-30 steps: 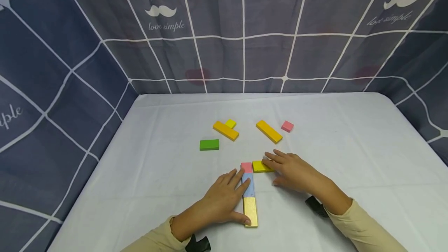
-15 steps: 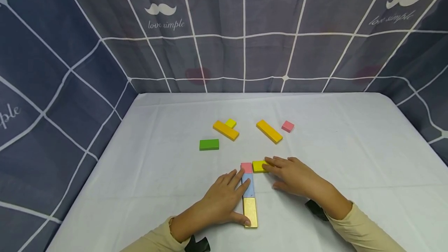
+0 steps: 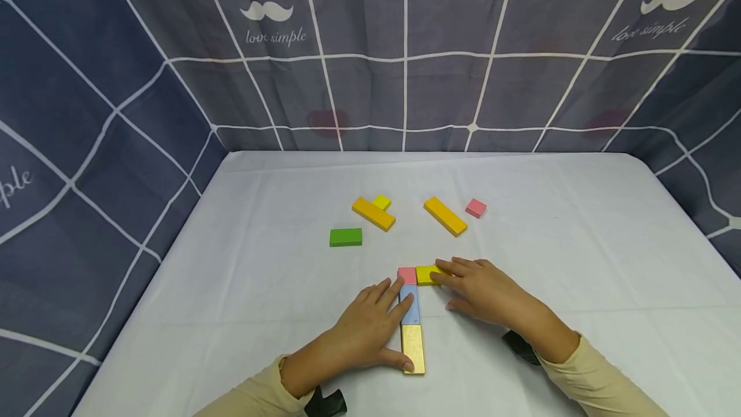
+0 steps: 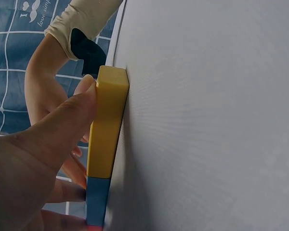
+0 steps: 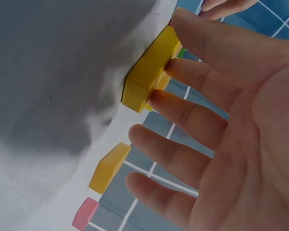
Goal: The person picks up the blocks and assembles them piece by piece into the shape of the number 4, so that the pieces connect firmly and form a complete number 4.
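A column of flat blocks runs away from me: a gold block [image 3: 413, 346] nearest, a light blue block [image 3: 411, 314] in the middle, a pink block [image 3: 407, 275] at the far end. My left hand [image 3: 367, 327] lies along its left side, thumb on the gold block and spread fingertips at the blue and pink ones. A yellow block [image 3: 425, 275] extends rightward from the pink one. Fairly straight fingers of my right hand [image 3: 489, 291] touch its top with two fingertips, as the right wrist view shows on the same yellow block [image 5: 151, 70].
Farther back on the white cloth [image 3: 260, 262] lie a green block [image 3: 345, 237], an orange-yellow block [image 3: 373, 214] against a small yellow block [image 3: 382, 201], another orange-yellow block [image 3: 445, 216] and a small pink block [image 3: 476, 208]. A dark grid-patterned curtain [image 3: 440, 24] surrounds the table.
The right hand's fingers have drawn slightly toward me and lie lower over the yellow block. The left hand and the other blocks stay as they were.
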Demonstrator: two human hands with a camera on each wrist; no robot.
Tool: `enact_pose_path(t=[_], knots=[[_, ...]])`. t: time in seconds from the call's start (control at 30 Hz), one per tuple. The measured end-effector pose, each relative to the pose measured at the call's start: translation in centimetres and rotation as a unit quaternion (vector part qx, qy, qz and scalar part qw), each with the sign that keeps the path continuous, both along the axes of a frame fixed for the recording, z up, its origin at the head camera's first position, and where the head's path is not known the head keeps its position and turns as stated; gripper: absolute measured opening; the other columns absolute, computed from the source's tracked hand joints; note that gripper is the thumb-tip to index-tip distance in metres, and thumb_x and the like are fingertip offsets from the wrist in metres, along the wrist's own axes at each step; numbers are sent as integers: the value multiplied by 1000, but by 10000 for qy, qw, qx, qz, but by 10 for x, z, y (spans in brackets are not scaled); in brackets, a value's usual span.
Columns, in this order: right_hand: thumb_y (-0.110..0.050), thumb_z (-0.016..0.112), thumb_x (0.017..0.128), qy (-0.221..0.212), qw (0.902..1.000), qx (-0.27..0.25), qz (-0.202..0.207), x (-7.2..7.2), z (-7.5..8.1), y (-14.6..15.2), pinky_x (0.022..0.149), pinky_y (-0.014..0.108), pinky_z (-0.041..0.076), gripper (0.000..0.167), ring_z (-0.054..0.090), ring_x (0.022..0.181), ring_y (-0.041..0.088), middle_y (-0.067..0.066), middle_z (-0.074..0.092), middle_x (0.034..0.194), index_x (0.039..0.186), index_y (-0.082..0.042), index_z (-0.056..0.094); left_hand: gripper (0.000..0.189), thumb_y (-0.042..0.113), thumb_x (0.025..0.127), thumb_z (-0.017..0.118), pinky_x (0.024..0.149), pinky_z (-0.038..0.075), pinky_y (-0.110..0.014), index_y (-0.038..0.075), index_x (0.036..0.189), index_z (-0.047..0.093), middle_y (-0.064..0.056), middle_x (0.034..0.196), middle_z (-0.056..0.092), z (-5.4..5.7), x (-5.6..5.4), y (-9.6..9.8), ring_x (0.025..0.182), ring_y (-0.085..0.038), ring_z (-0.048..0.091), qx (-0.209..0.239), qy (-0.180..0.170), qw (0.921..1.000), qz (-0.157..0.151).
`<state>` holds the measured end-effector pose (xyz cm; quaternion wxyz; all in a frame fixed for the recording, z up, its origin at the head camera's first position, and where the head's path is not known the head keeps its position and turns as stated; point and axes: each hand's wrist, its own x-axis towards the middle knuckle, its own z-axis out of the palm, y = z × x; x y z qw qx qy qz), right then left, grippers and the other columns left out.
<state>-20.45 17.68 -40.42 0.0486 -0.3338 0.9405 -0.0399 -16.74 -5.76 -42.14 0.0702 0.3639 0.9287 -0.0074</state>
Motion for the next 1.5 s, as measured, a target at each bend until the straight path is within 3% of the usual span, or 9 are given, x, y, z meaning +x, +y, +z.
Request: enact_pose_path(t=[1.5], knots=[[-30, 69, 80, -2, 10000, -4, -89, 6, 3, -6, 91, 48, 42, 48, 49, 118, 32, 7, 52, 132, 123, -14, 59, 98, 78, 66, 48, 104, 33, -42, 14, 140, 38, -13, 150, 24, 1, 2, -1, 134, -31, 30, 70, -3, 10000, -36]])
